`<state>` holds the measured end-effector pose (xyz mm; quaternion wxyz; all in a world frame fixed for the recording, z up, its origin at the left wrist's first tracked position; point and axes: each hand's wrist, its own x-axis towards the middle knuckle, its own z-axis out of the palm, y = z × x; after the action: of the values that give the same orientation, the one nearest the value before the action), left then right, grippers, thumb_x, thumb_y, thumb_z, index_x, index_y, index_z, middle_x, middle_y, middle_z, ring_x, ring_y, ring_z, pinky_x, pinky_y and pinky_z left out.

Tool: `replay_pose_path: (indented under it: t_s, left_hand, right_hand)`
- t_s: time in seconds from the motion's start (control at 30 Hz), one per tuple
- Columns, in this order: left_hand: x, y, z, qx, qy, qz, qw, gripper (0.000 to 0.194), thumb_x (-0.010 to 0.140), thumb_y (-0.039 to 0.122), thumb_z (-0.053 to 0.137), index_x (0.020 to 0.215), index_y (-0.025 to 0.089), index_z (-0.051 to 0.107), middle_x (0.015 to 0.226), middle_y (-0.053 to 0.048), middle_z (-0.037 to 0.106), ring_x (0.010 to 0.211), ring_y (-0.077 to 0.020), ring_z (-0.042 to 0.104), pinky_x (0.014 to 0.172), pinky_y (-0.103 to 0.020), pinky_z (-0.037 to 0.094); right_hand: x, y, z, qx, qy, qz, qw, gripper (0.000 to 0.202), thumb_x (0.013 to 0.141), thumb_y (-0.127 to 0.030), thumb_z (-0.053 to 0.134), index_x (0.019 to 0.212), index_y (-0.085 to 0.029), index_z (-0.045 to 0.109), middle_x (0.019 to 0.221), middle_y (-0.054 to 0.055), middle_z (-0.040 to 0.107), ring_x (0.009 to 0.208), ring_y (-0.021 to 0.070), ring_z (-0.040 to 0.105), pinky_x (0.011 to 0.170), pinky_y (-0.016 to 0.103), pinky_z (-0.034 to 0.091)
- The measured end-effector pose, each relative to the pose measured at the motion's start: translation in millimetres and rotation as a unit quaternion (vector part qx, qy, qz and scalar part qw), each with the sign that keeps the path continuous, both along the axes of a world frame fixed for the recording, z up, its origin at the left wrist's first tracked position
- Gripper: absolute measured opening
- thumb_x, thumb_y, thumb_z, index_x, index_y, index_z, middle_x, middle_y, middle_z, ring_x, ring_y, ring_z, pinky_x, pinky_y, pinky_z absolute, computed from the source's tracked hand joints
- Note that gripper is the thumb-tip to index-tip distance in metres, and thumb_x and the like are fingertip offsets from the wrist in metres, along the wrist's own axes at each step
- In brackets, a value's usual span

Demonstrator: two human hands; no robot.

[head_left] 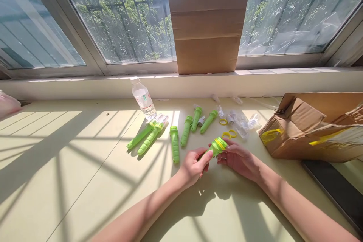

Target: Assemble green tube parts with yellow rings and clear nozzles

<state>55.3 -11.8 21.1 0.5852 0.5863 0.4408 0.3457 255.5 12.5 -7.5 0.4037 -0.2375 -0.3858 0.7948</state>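
Note:
My left hand [195,164] is wrapped round the handle of a green tube [217,146], whose wide threaded end points up and right and has a yellow ring around it. At that wide end is my right hand [238,159], its fingers curled beside the ring; whether they grip it is hard to tell. Beyond my hands lie several green handles, one [174,145] nearest my left hand. Two more, including this one [151,138], have clear parts at their tops. Loose yellow rings [233,133] and clear plastic pieces [241,123] are scattered past my right hand.
A clear water bottle [143,100] stands at the back, left of the handles. An open cardboard box [300,147] sits at the right, with a dark flat object [331,193] in front of it. Behind the table [70,196] are windows and a hanging cardboard sheet [208,22].

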Motion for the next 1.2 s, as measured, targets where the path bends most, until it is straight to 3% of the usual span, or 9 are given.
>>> replay_pose_path:
  t_s: [0.33, 0.53, 0.73, 0.87, 1.1, 1.2]
  left_hand:
    - [-2.0, 2.3, 2.8, -0.017, -0.007, -0.026, 0.999, 0.056, 0.082, 0.072, 0.058, 0.073, 0.017, 0.056, 0.047, 0.007, 0.044, 0.036, -0.0060, 0.032, 0.039, -0.023, 0.023]
    - [2.8, -0.7, 1.7, -0.034, -0.023, 0.042, 0.998, 0.049, 0.066, 0.046, 0.083, 0.093, 0.021, 0.051, 0.057, 0.007, 0.059, 0.042, -0.0079, 0.043, 0.040, -0.021, 0.035]
    - [4.1, 0.2, -3.8, 0.034, -0.028, 0.076, 0.996, 0.033, 0.073, 0.044, 0.077, 0.074, 0.018, 0.056, 0.061, 0.002, 0.061, 0.055, -0.0127, 0.056, 0.054, -0.025, 0.048]
    - [2.9, 0.7, -5.4, 0.074, 0.007, 0.076, 0.994, 0.029, 0.080, 0.043, 0.071, 0.083, 0.014, 0.067, 0.064, -0.001, 0.063, 0.062, -0.0152, 0.060, 0.061, -0.026, 0.047]
    - [4.0, 1.0, -5.5, 0.060, 0.000, 0.059, 0.996, 0.032, 0.085, 0.046, 0.065, 0.090, 0.015, 0.066, 0.072, -0.002, 0.065, 0.060, -0.0137, 0.058, 0.055, -0.025, 0.042]
    - [3.1, 0.0, -3.7, 0.066, 0.008, 0.036, 0.997, 0.036, 0.088, 0.050, 0.060, 0.083, 0.015, 0.065, 0.066, -0.001, 0.061, 0.056, -0.0121, 0.053, 0.053, -0.024, 0.039]
  right_hand:
    - [-0.7, -0.6, 1.5, -0.008, -0.002, -0.005, 1.000, 0.019, 0.086, -0.028, 0.069, 0.105, -0.026, 0.073, 0.109, 0.005, 0.072, 0.082, 0.0171, 0.065, 0.080, 0.032, 0.053]
    - [0.6, 0.0, -1.5, -0.021, 0.016, -0.006, 1.000, 0.019, 0.086, -0.026, 0.067, 0.104, -0.027, 0.072, 0.104, 0.003, 0.071, 0.072, 0.0141, 0.059, 0.074, 0.030, 0.049]
    - [0.7, 0.0, -1.4, -0.011, 0.013, -0.003, 1.000, 0.016, 0.087, -0.026, 0.067, 0.102, -0.023, 0.071, 0.087, 0.001, 0.065, 0.069, 0.0138, 0.053, 0.070, 0.029, 0.045]
    - [1.1, -0.6, -2.5, -0.017, 0.016, 0.005, 1.000, 0.016, 0.087, -0.029, 0.065, 0.102, -0.025, 0.069, 0.077, 0.001, 0.060, 0.068, 0.0161, 0.051, 0.068, 0.030, 0.043]
    - [-0.3, 0.1, 0.1, -0.034, 0.031, -0.004, 0.999, 0.016, 0.085, -0.025, 0.067, 0.100, -0.025, 0.069, 0.077, 0.000, 0.058, 0.066, 0.0145, 0.047, 0.066, 0.028, 0.044]
    - [0.0, 1.2, -3.5, -0.041, 0.032, -0.020, 0.998, 0.011, 0.085, -0.024, 0.067, 0.096, -0.025, 0.068, 0.076, -0.001, 0.057, 0.065, 0.0134, 0.047, 0.065, 0.028, 0.044]
